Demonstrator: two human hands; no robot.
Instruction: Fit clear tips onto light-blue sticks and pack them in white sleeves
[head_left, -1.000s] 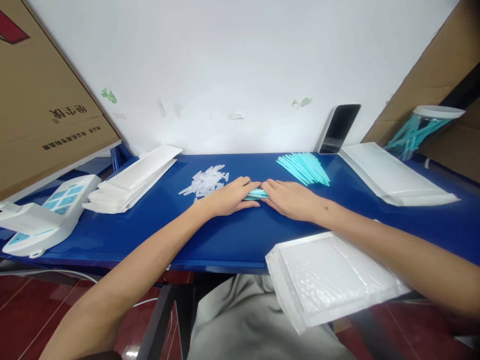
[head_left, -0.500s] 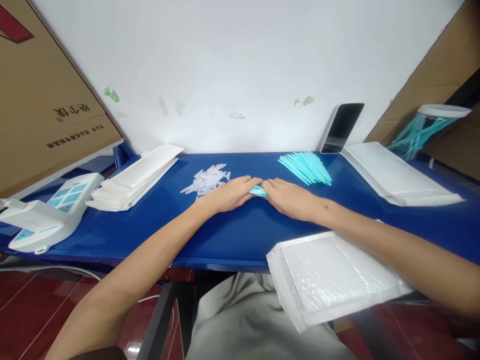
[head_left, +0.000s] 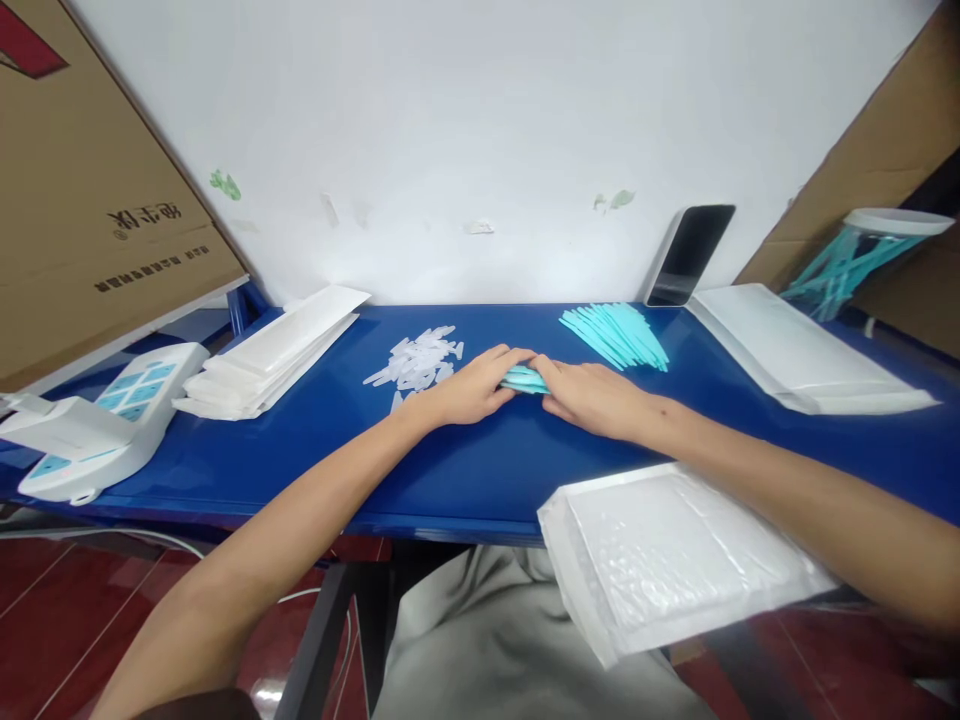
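Note:
Between my two hands, low over the middle of the blue table, is a small bundle of turquoise strips (head_left: 525,379). My left hand (head_left: 480,385) closes round the bundle's left end. The right end is gripped by my right hand (head_left: 589,395), and the fingertips of both hands meet above it. Behind my left forearm lies a loose pile of small translucent white pieces (head_left: 420,358). A fanned pile of turquoise strips (head_left: 619,335) rests beyond my right hand.
Padded white envelopes lie stacked at the left (head_left: 270,355), one at the right (head_left: 810,350), another over the front edge (head_left: 675,560) under my right forearm. A phone (head_left: 690,255) leans on the wall. A power strip (head_left: 142,400) and a jar of strips (head_left: 855,260) stand at the sides.
More of the turquoise bundle shows between my hands, which are slightly farther apart at the bottom. The rest of the view has shifted only slightly.

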